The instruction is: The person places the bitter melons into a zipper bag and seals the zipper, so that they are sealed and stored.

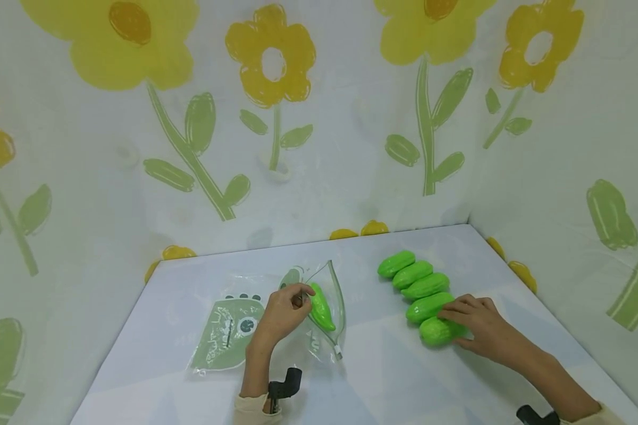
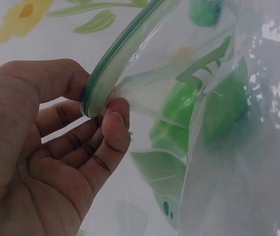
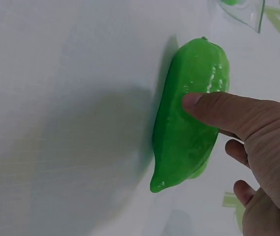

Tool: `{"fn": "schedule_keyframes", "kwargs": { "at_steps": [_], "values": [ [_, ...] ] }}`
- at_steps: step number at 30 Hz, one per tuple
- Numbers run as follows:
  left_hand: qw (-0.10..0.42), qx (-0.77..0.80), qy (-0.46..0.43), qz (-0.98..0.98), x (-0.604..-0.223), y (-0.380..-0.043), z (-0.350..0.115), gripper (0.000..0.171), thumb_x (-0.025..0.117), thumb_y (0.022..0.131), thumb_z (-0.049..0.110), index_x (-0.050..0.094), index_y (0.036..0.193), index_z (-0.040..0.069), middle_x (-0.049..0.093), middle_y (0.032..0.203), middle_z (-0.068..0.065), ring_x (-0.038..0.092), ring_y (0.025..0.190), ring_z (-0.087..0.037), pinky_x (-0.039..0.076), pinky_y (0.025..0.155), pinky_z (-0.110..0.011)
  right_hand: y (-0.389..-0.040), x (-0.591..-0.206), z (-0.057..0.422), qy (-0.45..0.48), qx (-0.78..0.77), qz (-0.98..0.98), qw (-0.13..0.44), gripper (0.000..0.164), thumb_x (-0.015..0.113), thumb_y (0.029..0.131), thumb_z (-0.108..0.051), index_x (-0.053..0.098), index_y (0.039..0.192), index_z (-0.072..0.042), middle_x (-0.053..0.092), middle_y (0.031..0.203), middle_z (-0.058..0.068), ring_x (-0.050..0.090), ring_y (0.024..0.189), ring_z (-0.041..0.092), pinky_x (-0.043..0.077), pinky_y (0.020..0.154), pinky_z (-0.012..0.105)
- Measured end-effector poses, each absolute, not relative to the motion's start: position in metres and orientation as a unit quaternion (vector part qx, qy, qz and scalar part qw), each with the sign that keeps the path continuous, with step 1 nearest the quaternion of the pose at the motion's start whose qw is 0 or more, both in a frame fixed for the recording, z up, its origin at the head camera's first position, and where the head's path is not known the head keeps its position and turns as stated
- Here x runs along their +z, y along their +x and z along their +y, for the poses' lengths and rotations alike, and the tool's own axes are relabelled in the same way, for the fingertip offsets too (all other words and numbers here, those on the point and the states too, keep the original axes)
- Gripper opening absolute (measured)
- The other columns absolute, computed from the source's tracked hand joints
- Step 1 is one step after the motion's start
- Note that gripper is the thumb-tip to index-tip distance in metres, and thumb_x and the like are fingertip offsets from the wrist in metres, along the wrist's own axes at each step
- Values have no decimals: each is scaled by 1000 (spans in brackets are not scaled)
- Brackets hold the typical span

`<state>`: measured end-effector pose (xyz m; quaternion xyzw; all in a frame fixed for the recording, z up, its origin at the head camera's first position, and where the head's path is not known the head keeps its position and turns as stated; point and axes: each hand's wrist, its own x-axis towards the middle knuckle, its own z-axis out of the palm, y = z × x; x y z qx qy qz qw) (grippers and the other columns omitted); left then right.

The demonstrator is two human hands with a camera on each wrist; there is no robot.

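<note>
In the head view my left hand (image 1: 282, 316) pinches the green zip edge of a clear plastic bag (image 1: 341, 295), its mouth spread apart. A bright green toy cucumber (image 1: 321, 308) shows within the bag mouth. The left wrist view has thumb and fingers on the zip strip (image 2: 111, 61), with green shapes blurred behind the film. At the right, my right hand (image 1: 484, 330) grips the nearest toy cucumber (image 1: 435, 332) of a slanting row. In the right wrist view its thumb (image 3: 218, 108) lies across that cucumber's ribbed side; the fingers are partly hidden behind it.
Several more toy cucumbers (image 1: 425, 285) lie side by side behind the gripped one. The bag's printed green panel (image 1: 225, 342) spreads flat over the white table (image 1: 383, 383) at the left. Flower-patterned cloth walls (image 1: 329, 147) enclose the table's back and sides.
</note>
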<state>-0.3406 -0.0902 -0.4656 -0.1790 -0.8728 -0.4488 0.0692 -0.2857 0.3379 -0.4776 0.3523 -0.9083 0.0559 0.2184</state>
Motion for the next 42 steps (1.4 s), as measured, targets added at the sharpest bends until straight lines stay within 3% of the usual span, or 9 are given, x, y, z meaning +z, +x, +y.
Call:
{"fn": "schedule_keyframes", "kwargs": {
  "at_steps": [4, 7, 13, 19, 26, 36, 42],
  "values": [
    [67, -455, -178, -870, -464, -340, -90, 17, 62, 91, 8, 73, 105, 9, 59, 78, 6, 55, 71, -14, 48, 64, -29, -286, -480, 336, 372, 68, -894, 242, 63, 96, 50, -12, 73, 109, -11, 66, 109, -1, 56, 102, 22, 36, 76, 42],
    [63, -455, -179, -870, -465, -340, -89, 17, 62, 92, 9, 73, 105, 10, 59, 79, 6, 55, 71, -13, 48, 64, -29, -284, -477, 333, 371, 80, -893, 242, 59, 95, 53, -14, 73, 108, -13, 66, 108, -4, 56, 100, 19, 36, 77, 41],
    [58, -459, -177, -869, -467, -340, -88, 18, 62, 92, 9, 72, 106, 10, 59, 79, 6, 55, 72, -14, 48, 64, -28, -273, -455, 322, 303, 154, -916, 211, 47, 92, 65, -17, 73, 107, -14, 66, 105, -8, 57, 97, 15, 38, 76, 38],
    [57, -459, -170, -870, -467, -340, -89, 18, 62, 91, 9, 73, 106, 10, 58, 78, 6, 54, 71, -14, 47, 64, -29, -274, -437, 302, 203, 261, -932, 145, 38, 86, 79, -24, 73, 112, -13, 66, 102, -10, 58, 89, 12, 48, 74, 36],
    [60, -460, -170, -869, -467, -341, -89, 18, 62, 91, 9, 73, 105, 10, 58, 77, 5, 54, 70, -14, 47, 63, -29, -287, -423, 272, 114, 348, -929, 58, 48, 78, 85, -45, 72, 119, -11, 66, 98, -6, 57, 87, 15, 49, 72, 31],
    [70, -457, -174, -869, -469, -342, -94, 17, 64, 91, 8, 73, 105, 12, 60, 77, 8, 56, 69, -12, 48, 63, -29, -320, -420, 233, 64, 418, -906, 5, 55, 79, 84, -46, 72, 120, -5, 69, 102, 2, 60, 94, 20, 50, 73, 34],
    [68, -463, -175, -866, -468, -343, -92, 18, 63, 91, 10, 73, 106, 11, 58, 76, 7, 55, 69, -13, 48, 63, -29, -333, -422, 215, 59, 416, -907, -14, 59, 76, 85, -49, 70, 124, -5, 70, 110, 3, 61, 102, 22, 51, 81, 40]
  ]
}}
